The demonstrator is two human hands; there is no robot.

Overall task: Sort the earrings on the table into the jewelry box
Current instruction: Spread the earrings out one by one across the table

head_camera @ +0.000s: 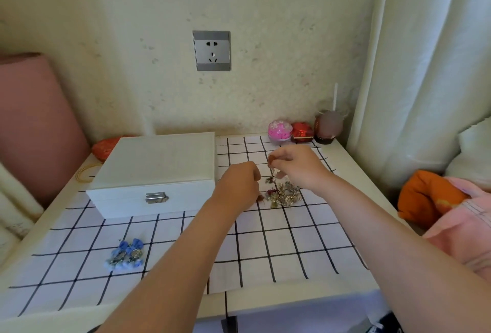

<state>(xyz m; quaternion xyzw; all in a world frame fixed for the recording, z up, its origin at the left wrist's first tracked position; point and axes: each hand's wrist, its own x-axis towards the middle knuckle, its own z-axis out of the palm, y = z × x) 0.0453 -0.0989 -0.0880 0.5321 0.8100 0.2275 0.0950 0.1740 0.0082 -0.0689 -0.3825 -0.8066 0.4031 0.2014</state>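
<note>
Right hand (297,166) fingertips pinch a dangling earring (272,174), detail blurred. Left hand (239,184) fingers curl out of view; grip cannot be determined. Beneath lies a tangled metallic earring pile (284,196), partly hidden behind that hand. The smooth white jewelry box (154,170) sits closed at left on gridded cloth (279,239).

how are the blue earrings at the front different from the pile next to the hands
The blue earrings are a matched pair laid side by side; the pile is a tangled heap of gold and reddish pieces. The blue earrings lie untouched at the front left; the pile lies right of the jewelry box, the right hand pinching an earring above it. Both rest on the checked cloth, outside the closed box.
</note>
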